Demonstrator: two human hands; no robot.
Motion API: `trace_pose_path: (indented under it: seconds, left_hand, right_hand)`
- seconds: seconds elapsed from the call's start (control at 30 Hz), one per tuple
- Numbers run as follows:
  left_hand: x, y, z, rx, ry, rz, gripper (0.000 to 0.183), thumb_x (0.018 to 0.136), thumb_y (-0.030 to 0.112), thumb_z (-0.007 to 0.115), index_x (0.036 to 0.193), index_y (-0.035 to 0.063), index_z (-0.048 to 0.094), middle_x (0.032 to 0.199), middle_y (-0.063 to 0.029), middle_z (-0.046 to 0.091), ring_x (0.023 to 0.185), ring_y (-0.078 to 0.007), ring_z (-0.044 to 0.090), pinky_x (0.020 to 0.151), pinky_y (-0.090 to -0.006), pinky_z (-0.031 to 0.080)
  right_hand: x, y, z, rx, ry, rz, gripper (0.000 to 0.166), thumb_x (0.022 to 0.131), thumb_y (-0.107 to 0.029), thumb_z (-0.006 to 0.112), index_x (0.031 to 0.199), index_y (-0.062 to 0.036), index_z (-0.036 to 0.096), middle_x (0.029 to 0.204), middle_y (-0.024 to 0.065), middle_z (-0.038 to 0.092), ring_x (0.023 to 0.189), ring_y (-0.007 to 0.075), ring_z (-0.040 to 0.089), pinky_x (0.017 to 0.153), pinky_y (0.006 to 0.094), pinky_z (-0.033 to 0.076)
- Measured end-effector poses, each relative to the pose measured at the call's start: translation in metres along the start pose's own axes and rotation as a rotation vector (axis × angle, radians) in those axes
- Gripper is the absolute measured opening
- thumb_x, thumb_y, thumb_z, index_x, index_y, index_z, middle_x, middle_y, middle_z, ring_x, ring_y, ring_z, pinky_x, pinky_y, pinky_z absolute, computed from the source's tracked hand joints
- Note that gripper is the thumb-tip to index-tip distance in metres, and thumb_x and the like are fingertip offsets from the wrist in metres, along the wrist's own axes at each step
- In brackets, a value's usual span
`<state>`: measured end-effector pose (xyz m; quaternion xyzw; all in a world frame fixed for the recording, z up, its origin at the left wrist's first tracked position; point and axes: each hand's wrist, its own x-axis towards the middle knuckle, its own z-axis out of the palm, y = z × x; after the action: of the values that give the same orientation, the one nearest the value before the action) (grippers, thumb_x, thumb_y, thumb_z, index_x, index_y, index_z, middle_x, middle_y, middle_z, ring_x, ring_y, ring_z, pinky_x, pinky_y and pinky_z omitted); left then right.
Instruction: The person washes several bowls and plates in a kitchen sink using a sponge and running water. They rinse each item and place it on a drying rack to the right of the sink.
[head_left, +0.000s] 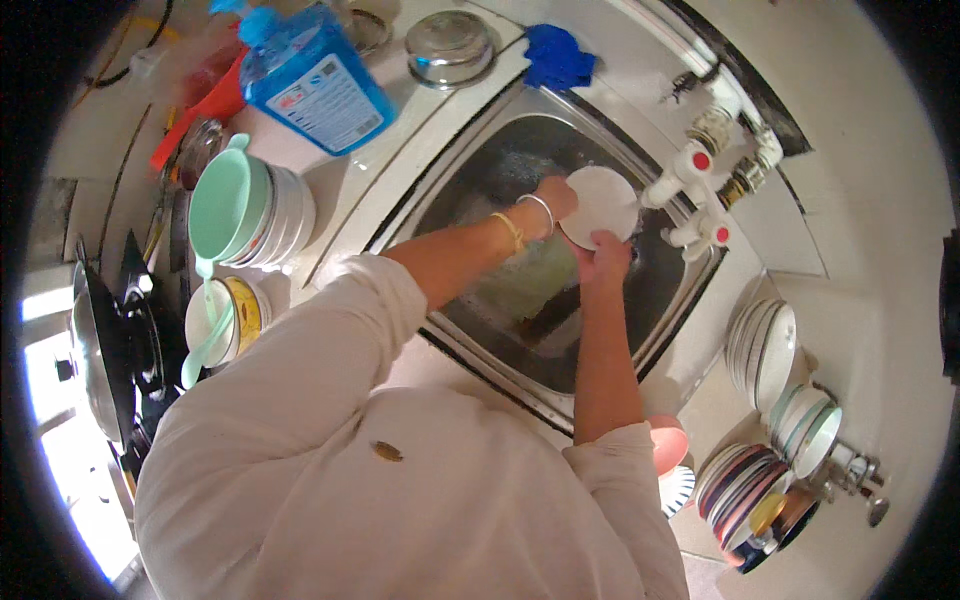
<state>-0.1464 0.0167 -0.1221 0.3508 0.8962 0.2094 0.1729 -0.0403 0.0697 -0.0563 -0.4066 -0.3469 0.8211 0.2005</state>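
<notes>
A round white dish (600, 206), a plate or shallow bowl, is held over the stainless steel sink (487, 341). My left hand (555, 201), with a bangle and a yellow band at the wrist, grips its left side. On the lower rim, my right hand (606, 256) has its thumb on the face and its fingers partly hidden behind. Just right of the dish is a white tap with red-marked handles (686, 169). The sink's bottom looks wet, with a pale greenish patch below my hands.
Left on the counter stand stacked bowls topped by a mint-green colander or bowl (229, 206), more bowls with a green spoon (210, 345), and a blue soap bottle (319, 82). A steel container (450, 49) and blue cloth (559, 56) sit behind. Stacked plates (761, 352) and bowls stand right.
</notes>
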Motion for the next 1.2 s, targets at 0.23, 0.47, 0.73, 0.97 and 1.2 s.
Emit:
trace_pose_path:
  seconds: [0.23,0.47,0.73,0.97,1.2]
  left_hand:
    - [-0.058,0.067,-0.048,-0.307,0.290,0.050,0.048,0.066,0.019,0.060,0.111,0.0099,0.045,0.088,-0.0177,0.054,0.082,-0.0359,0.053,0.070,-0.0432,0.044]
    - [-0.094,0.055,-0.103,0.045,0.161,0.108,0.039,0.067,0.025,0.056,0.104,0.0163,0.048,0.097,-0.0108,0.049,0.085,-0.0247,0.049,0.060,-0.0404,0.036]
    - [-0.163,0.046,-0.134,-0.418,0.721,-0.030,0.043,0.059,0.000,0.054,0.101,0.0114,0.052,0.096,-0.0106,0.050,0.094,-0.0254,0.046,0.075,-0.0358,0.038]
    - [-0.244,-0.030,-0.185,-0.673,0.002,-0.012,0.028,0.062,0.012,0.065,0.088,0.0092,0.056,0.076,-0.0022,0.056,0.067,-0.0120,0.057,0.063,-0.0300,0.051]
    - [-0.275,-0.070,-0.149,-1.563,0.220,0.089,0.026,0.072,0.023,0.059,0.094,0.0086,0.054,0.079,-0.0010,0.055,0.066,-0.0132,0.054,0.054,-0.0294,0.050]
  right_hand:
    - [0.038,0.025,-0.056,-0.460,-0.144,-0.174,0.036,0.075,-0.018,0.050,0.108,-0.0050,0.046,0.108,0.0141,0.050,0.097,0.0288,0.050,0.078,0.0416,0.045]
    - [-0.008,-0.011,-0.001,-0.454,-0.235,-0.224,0.031,0.072,0.003,0.048,0.103,0.0024,0.051,0.102,0.0145,0.053,0.086,0.0235,0.054,0.072,0.0358,0.047]
    - [0.015,-0.006,-0.076,-1.778,-0.566,-0.998,0.031,0.072,-0.009,0.054,0.101,0.0042,0.051,0.095,0.0151,0.057,0.083,0.0239,0.054,0.074,0.0351,0.043]
    - [-0.077,-0.022,-0.006,-0.745,-0.550,-0.016,0.036,0.076,-0.024,0.056,0.105,-0.0036,0.049,0.093,0.0097,0.055,0.075,0.0177,0.055,0.057,0.0263,0.046]
    - [-0.187,-0.023,0.113,-0.808,-0.892,0.113,0.041,0.076,-0.029,0.051,0.106,-0.0010,0.046,0.093,0.0104,0.055,0.075,0.0212,0.058,0.045,0.0296,0.048]
